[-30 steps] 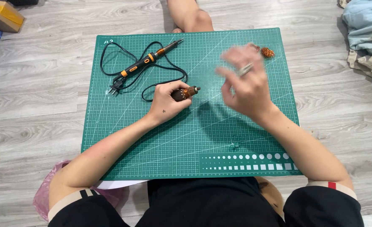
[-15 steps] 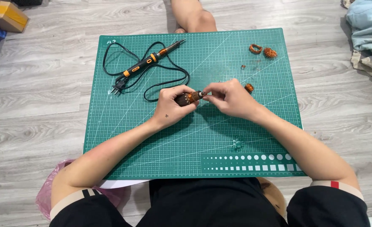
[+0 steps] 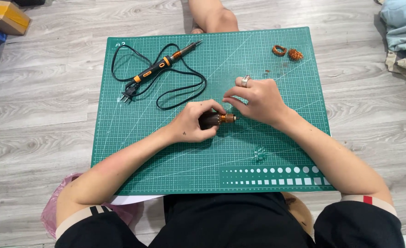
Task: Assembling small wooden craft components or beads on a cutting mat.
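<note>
Left hand (image 3: 193, 123) gripping small motor (image 3: 216, 119), right hand (image 3: 258, 101) open beside it — mid-mat (image 3: 166, 156), edges well apart

The cutting mat (image 3: 134, 151) lies open along its near edge and near-left corner. Toward the far-left corner the soldering iron (image 3: 164, 63) and its looped black cord (image 3: 184, 87) block the way. Two copper wire coils (image 3: 287, 52) sit near the far-right corner, with bare mat between.

- My right hand (image 3: 258, 100): a second ago raised and blurred over the mat's far right, then closed in; now fingertips beside the motor rotor (image 3: 217, 119)
- Small orange piece near right hand half a second ago: no longer visible
</note>
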